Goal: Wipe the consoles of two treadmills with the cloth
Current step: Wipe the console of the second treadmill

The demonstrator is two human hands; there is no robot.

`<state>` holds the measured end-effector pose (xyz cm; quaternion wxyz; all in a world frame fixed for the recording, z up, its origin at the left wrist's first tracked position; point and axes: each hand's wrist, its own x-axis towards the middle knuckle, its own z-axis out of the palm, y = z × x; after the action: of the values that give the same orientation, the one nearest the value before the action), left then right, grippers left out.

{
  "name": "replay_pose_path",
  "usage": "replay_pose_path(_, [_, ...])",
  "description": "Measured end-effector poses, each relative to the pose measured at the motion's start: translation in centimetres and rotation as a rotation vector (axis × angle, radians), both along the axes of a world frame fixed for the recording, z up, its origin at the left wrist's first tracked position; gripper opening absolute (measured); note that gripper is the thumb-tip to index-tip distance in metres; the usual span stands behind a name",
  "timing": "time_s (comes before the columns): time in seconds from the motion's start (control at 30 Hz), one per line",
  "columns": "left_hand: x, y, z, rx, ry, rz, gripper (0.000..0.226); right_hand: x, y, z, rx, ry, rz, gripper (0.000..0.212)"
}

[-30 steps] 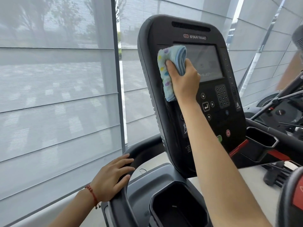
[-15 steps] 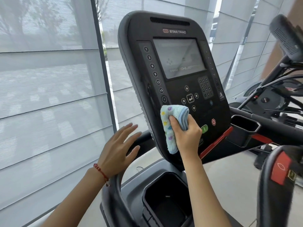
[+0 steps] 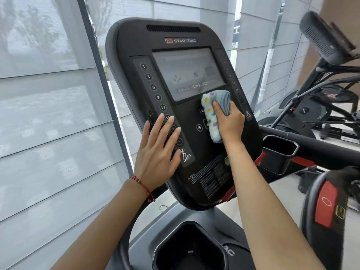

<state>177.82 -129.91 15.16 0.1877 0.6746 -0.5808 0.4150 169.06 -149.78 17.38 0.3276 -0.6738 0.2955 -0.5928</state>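
The folded cloth, pale with coloured dots, lies against the black console at centre frame, just below the screen's lower right corner. The right hand presses it there, its grip curled round the cloth. The left hand, fingers straight and spread, lies flat on the console's lower left. A cup holder sits at bottom centre.

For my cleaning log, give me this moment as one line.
step: wiping console | right hand: grips cloth below screen | left hand: flat on left button strip | second treadmill: not reached
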Motion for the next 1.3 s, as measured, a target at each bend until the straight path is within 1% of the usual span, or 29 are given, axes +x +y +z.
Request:
replay_pose_path(0.1, [-0.2, -0.3, 0.0, -0.018, -0.003, 0.016, 0.046, 0.0, -0.1, 0.4, 0.062, 0.0, -0.026, 0.037])
replay_pose_path(0.17, [-0.3, -0.3, -0.2, -0.033, -0.005, 0.009, 0.045, 0.1, 1.6, 0.1, 0.054, 0.012, -0.014, 0.036])
replay_pose_path(0.27, [-0.2, -0.3, -0.4, -0.054, -0.003, -0.016, 0.045, 0.4, 5.5, -0.6, -0.072, 0.021, 0.088, 0.036])
replay_pose_path(0.37, [-0.1, -0.4, -0.3, -0.08, 0.005, -0.027, 0.044, 0.9, 6.6, -0.7, -0.14, 0.021, 0.119, 0.035])
replay_pose_path(0.47, [0.0, -0.5, -0.3, -0.073, 0.008, -0.026, 0.044, 0.9, 4.2, -0.6, -0.127, -0.011, 0.14, 0.039])
replay_pose_path(0.6, [-0.1, -0.4, -0.4, -0.071, 0.003, -0.017, 0.044, 0.0, -2.0, -0.4, -0.035, -0.056, 0.05, 0.037])
replay_pose_path(0.77, [0.1, -0.5, -0.4, -0.084, 0.011, -0.025, 0.044, -1.7, -10.3, -0.2, 0.094, 0.06, -0.061, 0.03])
replay_pose_path(0.87, [0.1, -0.7, -0.4, -0.094, 0.013, -0.027, 0.044, -2.3, -12.4, -0.4, 0.14, 0.084, -0.096, 0.029])
replay_pose_path(0.97, [0.1, -0.9, -0.4, -0.097, 0.023, -0.028, 0.044, -2.1, -10.3, -0.5, 0.177, 0.069, -0.102, 0.03])
replay_pose_path(1.03, [0.1, -1.0, -0.5, -0.108, 0.026, -0.029, 0.044, -1.8, -6.6, -0.6, 0.181, 0.031, -0.034, 0.025])
replay_pose_path(1.1, [0.1, -1.0, -0.5, -0.119, 0.027, -0.035, 0.044, -1.6, -1.9, -1.2, 0.155, 0.013, 0.041, 0.023])
replay_pose_path(1.2, [0.1, -1.1, -0.5, -0.118, 0.021, -0.036, 0.044, -1.5, 4.3, -3.0, 0.089, 0.013, 0.093, 0.029])
replay_pose_path(1.3, [-0.1, -1.0, -0.6, -0.11, 0.01, -0.032, 0.044, -1.6, 6.3, -4.0, 0.047, 0.004, 0.081, 0.033])
